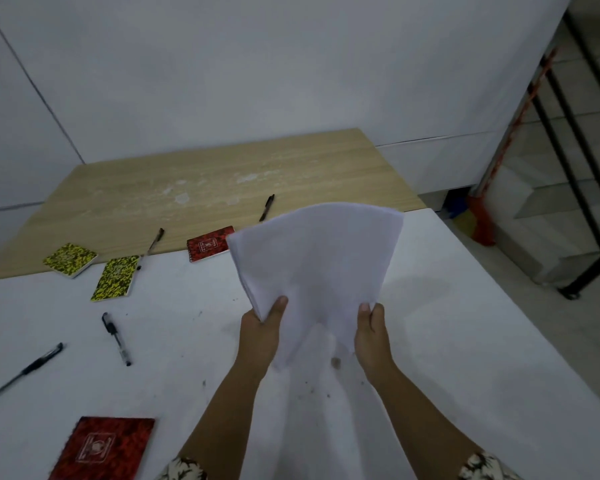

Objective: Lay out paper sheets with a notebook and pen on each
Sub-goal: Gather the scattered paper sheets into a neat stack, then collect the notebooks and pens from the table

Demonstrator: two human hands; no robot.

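Observation:
A stack of white paper sheets (317, 261) is held up above the white table, fanned and bent. My left hand (262, 323) grips its lower left corner and my right hand (369, 327) grips its lower right edge. Two yellow notebooks (70, 258) (116, 277) lie at the left, a red notebook (210, 243) sits at the table seam, and another red notebook (104, 448) lies near the front. Black pens lie scattered: two on the white table (116, 338) (21, 373) and two on the wooden table (266, 207) (152, 245).
The white table (465, 341) abuts a wooden table (222, 181) set against a white wall. Stairs with a black railing (575, 140) stand at the right, beyond the table edge.

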